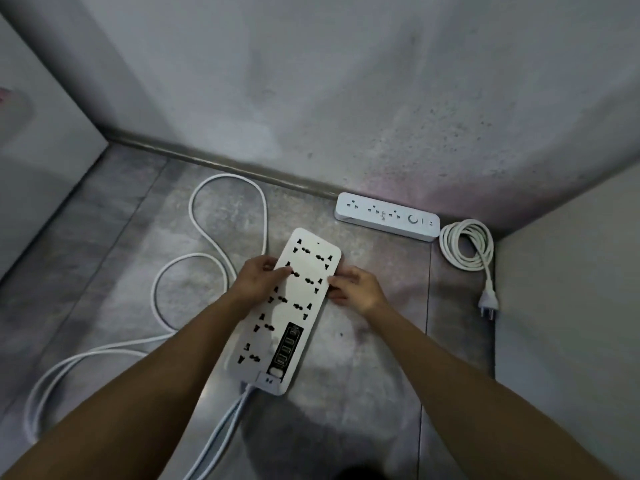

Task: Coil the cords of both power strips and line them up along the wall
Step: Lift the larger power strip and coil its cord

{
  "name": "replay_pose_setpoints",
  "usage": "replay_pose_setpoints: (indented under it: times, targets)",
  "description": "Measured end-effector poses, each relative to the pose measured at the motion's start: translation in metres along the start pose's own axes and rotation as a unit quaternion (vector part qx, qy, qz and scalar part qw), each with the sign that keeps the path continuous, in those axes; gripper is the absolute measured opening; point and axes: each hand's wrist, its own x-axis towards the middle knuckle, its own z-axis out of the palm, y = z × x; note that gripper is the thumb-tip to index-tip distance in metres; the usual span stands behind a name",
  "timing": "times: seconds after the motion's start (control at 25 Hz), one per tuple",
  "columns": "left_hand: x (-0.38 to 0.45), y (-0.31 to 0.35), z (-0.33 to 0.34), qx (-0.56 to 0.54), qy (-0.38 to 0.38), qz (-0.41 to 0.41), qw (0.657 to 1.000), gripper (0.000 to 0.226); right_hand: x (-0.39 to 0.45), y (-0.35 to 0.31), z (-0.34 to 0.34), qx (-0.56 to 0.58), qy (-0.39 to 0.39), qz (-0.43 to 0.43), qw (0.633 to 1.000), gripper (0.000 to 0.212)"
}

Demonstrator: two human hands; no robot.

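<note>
A large white power strip (298, 292) with several sockets and a dark USB panel lies diagonally at the centre of the floor. My left hand (258, 277) grips its left edge and my right hand (356, 287) grips its right edge. Its long white cord (207, 237) sprawls in loose loops over the floor to the left and runs back under my arms. A smaller white power strip (386, 216) lies against the wall at the right. Its cord (465, 245) is coiled beside it in the corner, with the plug (488, 303) lying loose below the coil.
The grey wall (346, 98) meets the floor at a baseboard (221, 164) running from upper left to right. A pale panel (568, 306) closes the right side and a white surface (38, 133) stands at the left.
</note>
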Motion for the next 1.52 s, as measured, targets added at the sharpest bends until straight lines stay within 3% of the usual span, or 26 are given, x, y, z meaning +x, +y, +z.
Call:
replay_pose_setpoints:
  times: [0.08, 0.28, 0.44, 0.56, 0.68, 0.84, 0.92, 0.96, 1.04, 1.16, 1.24, 1.36, 1.44, 1.52]
  targets:
    - [-0.006, 0.002, -0.009, -0.041, 0.028, 0.004, 0.999, 0.033, -0.015, 0.006, 0.010, 0.015, -0.059, 0.038, 0.997, 0.023]
    - [-0.039, 0.023, -0.041, -0.133, 0.114, 0.020, 0.984, 0.036, -0.066, 0.018, 0.045, 0.025, -0.271, 0.076, 0.959, 0.047]
    - [-0.077, 0.046, -0.096, -0.246, 0.165, 0.029, 0.955, 0.035, -0.113, -0.024, 0.056, -0.029, -0.331, 0.046, 0.942, 0.041]
    - [-0.117, 0.061, -0.139, -0.368, 0.189, 0.026, 0.910, 0.035, -0.150, -0.081, 0.056, -0.111, -0.386, 0.015, 0.916, 0.034]
    - [-0.165, 0.075, -0.170, -0.487, 0.184, 0.034, 0.853, 0.036, -0.193, -0.140, 0.062, -0.177, -0.391, -0.044, 0.902, 0.007]
    - [-0.225, 0.078, -0.195, -0.600, 0.137, 0.050, 0.786, 0.040, -0.252, -0.203, 0.075, -0.314, -0.354, -0.146, 0.869, 0.016]
    - [-0.244, 0.067, -0.206, -0.627, 0.118, 0.028, 0.770, 0.040, -0.286, -0.229, 0.084, -0.387, -0.316, -0.211, 0.840, 0.016]
    - [-0.254, 0.060, -0.208, -0.624, 0.103, 0.005, 0.774, 0.038, -0.303, -0.241, 0.091, -0.415, -0.285, -0.249, 0.827, 0.015]
    - [-0.275, 0.044, -0.209, -0.573, 0.057, -0.044, 0.817, 0.032, -0.332, -0.260, 0.109, -0.449, -0.217, -0.333, 0.800, 0.015]
    - [-0.310, 0.032, -0.210, -0.377, -0.001, -0.081, 0.923, 0.029, -0.357, -0.274, 0.143, -0.502, -0.138, -0.418, 0.744, 0.018]
    - [-0.329, 0.034, -0.218, -0.226, 0.030, -0.048, 0.972, 0.034, -0.367, -0.270, 0.162, -0.547, -0.066, -0.449, 0.704, 0.019]
    - [-0.355, 0.049, -0.236, -0.109, 0.109, 0.089, 0.984, 0.028, -0.383, -0.261, 0.173, -0.563, -0.017, -0.449, 0.693, 0.020]
    - [-0.370, 0.060, -0.242, -0.111, 0.118, 0.178, 0.971, 0.014, -0.391, -0.260, 0.168, -0.566, -0.044, -0.432, 0.701, 0.020]
    - [-0.382, 0.069, -0.239, -0.084, 0.108, 0.250, 0.959, 0.017, -0.397, -0.261, 0.161, -0.557, -0.099, -0.410, 0.715, 0.020]
